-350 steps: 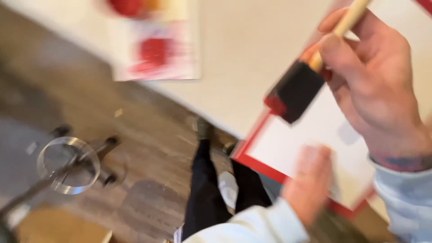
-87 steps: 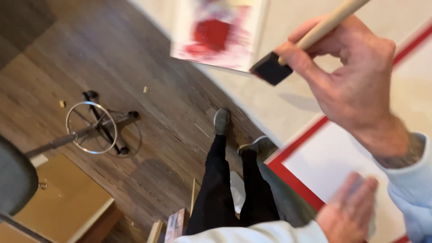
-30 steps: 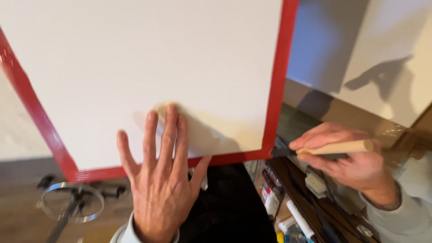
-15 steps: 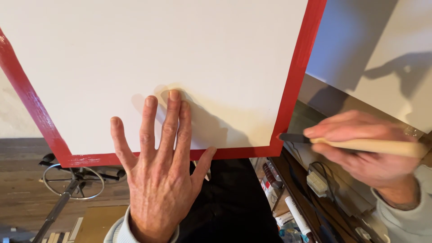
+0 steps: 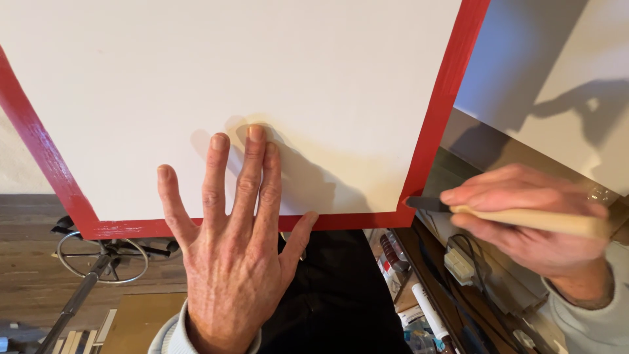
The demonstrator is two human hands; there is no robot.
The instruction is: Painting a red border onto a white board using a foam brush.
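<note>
- Two bare hands at work on one big white rectangular board with a red painted border (image 5: 275, 85); board is the landmark for all below.
- Left hand (image 5: 239, 262): flat, palm down, fingers spread wide over board's near edge, w/ fingertips (image 5: 254, 134) on the white area. It grasps nothing, just presses; prob. to keep the board from sliding or tipping.
- Right hand (image 5: 524, 219): just off board's near right corner, fingers pinched tight round the pale wooden handle of a foam brush with a dark wedge tip (image 5: 524, 216).
- Brush tip touches the corner's outer edge, right where the red border ends; handle runs almost level, away to the right. Looks held low & sideways so the tip meets the edge, not the white face.
- Below board's near edge: dark trousers (image 5: 334, 295), wood floor, metal stool base w/ ring (image 5: 101, 255) off to the left.
- Right of the corner, lower down: cluttered shelf w/ markers & bottles (image 5: 419, 301); details too small to tell.
</note>
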